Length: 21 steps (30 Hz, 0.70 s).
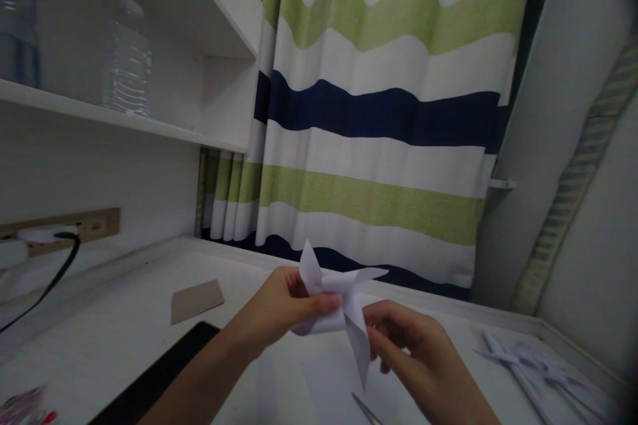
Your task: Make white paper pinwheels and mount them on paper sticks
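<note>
A white folded paper pinwheel (335, 299) is held up above the white desk (114, 332). My left hand (279, 309) pinches its middle, thumb on the front and fingers behind. My right hand (413, 345) is closed on the lower right blade, with fingers curled against the paper. The pinwheel's pointed blades stick out upward, to the right and downward. The right hand's fingertips are partly hidden by the paper.
A brown card piece (195, 300) and a black flat object (159, 372) lie on the desk at left. Scissors (366, 410) lie below the hands. More folded paper pieces (528, 362) rest at right. A water bottle (127, 60) stands on the shelf; a striped curtain (379, 119) hangs behind.
</note>
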Each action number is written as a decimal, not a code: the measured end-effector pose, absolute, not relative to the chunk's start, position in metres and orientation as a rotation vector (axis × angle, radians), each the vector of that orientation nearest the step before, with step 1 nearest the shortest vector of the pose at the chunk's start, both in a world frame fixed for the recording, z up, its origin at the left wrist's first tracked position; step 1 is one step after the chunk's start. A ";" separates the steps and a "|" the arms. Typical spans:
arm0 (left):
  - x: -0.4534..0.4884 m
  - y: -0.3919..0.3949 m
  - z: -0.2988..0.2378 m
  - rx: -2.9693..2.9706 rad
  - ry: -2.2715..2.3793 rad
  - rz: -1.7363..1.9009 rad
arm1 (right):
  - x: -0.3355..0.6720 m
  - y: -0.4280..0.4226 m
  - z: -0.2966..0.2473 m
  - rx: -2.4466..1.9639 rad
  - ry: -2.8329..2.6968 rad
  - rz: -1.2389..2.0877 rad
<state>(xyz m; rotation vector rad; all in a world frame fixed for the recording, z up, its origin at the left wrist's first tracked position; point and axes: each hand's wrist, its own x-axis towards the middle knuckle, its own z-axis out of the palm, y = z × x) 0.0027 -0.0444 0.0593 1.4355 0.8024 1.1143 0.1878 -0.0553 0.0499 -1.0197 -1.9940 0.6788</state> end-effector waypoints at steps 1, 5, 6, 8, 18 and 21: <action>0.003 -0.043 0.059 1.422 0.795 1.117 | 0.187 -0.054 0.049 -1.016 -1.990 0.669; 0.003 -0.039 0.058 1.396 0.817 1.150 | 0.184 -0.049 0.046 -0.966 -1.976 0.650; 0.002 -0.039 0.057 1.394 0.818 1.162 | 0.183 -0.048 0.045 -0.956 -1.982 0.657; 0.001 -0.038 0.057 1.385 0.822 1.188 | 0.183 -0.046 0.044 -0.956 -1.995 0.675; -0.020 -0.020 0.047 1.503 0.821 1.170 | 0.186 -0.038 0.038 -0.995 -1.974 0.684; -0.021 -0.022 0.047 1.535 0.804 1.159 | 0.185 -0.036 0.036 -1.005 -1.958 0.708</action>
